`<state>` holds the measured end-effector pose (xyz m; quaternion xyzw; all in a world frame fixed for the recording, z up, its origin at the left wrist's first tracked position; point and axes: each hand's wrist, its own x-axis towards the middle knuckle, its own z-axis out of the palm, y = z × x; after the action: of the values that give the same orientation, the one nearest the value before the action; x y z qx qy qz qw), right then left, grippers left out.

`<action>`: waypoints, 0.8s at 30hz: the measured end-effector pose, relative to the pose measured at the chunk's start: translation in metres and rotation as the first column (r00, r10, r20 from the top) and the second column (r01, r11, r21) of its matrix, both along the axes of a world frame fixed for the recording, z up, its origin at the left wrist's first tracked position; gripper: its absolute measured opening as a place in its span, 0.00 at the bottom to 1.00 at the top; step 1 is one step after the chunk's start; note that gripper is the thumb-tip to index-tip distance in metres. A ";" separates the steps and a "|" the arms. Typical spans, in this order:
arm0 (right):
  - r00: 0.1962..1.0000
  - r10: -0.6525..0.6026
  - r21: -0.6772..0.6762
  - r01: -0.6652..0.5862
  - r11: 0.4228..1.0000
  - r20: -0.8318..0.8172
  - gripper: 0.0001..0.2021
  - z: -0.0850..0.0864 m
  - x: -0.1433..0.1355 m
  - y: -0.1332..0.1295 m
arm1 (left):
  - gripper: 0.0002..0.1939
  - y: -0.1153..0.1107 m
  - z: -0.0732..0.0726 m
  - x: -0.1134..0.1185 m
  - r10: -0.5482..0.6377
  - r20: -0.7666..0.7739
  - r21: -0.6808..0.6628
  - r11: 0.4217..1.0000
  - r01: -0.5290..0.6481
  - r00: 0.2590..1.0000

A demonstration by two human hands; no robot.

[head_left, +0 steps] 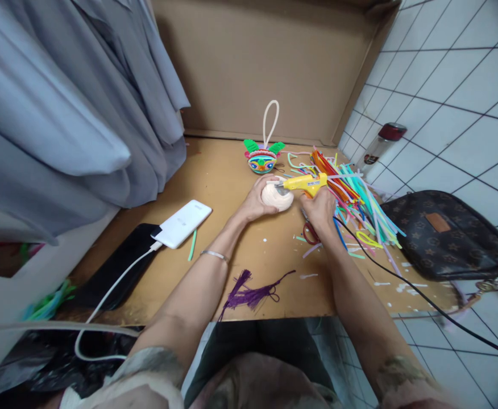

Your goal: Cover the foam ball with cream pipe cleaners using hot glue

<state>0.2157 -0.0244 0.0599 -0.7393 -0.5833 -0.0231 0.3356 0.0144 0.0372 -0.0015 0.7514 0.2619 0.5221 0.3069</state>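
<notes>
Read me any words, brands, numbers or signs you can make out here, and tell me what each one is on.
No text can be read with certainty.
Yellow glue gun in the right hand: small blue lettering, too small to read.
White device with the cable: faint grey marks, too blurred.
Bottle by the tiles: dark label, too blurred.
Brown bag: repeating pattern, letters unclear.

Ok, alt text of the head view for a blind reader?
A person's left hand holds a pale ball while the right hand points a yellow glue gun at it, over a tan table. Beyond is a colourful animal-face ornament; coloured strips lie right, a white device left, purple tassels nearest.
</notes>
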 end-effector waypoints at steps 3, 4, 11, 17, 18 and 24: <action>1.000 -0.003 -0.032 0.003 0.999 -0.004 0.20 0.002 -0.001 0.000 | 0.44 -0.001 0.001 0.000 -0.001 0.003 -0.006 1.000 0.001 1.000; 1.000 -0.011 -0.047 0.010 0.999 -0.008 0.20 0.004 -0.002 0.000 | 0.44 -0.002 0.001 0.000 0.000 0.006 -0.009 1.000 0.000 1.000; 0.987 -0.082 -0.107 0.068 0.992 -0.139 0.21 0.003 0.009 0.004 | 0.45 -0.005 0.004 0.001 0.017 0.056 -0.127 0.992 -0.010 0.998; 0.980 -0.091 -0.198 0.056 0.979 -0.175 0.24 -0.008 0.026 0.010 | 0.45 -0.008 0.007 0.000 0.042 0.084 -0.200 0.980 -0.024 0.996; 0.984 -0.105 -0.224 0.070 0.972 -0.145 0.25 -0.009 0.026 0.010 | 0.44 -0.009 0.007 0.000 0.055 0.080 -0.198 0.979 -0.038 0.995; 0.987 -0.125 -0.281 0.149 0.948 0.101 0.22 -0.010 0.021 0.006 | 0.44 -0.008 0.006 0.002 0.099 0.053 -0.140 0.986 -0.091 0.994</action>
<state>0.2365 -0.0188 0.0504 -0.8173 -0.5410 0.0084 0.1980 0.0168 0.0289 0.0041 0.6994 0.3233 0.5391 0.3402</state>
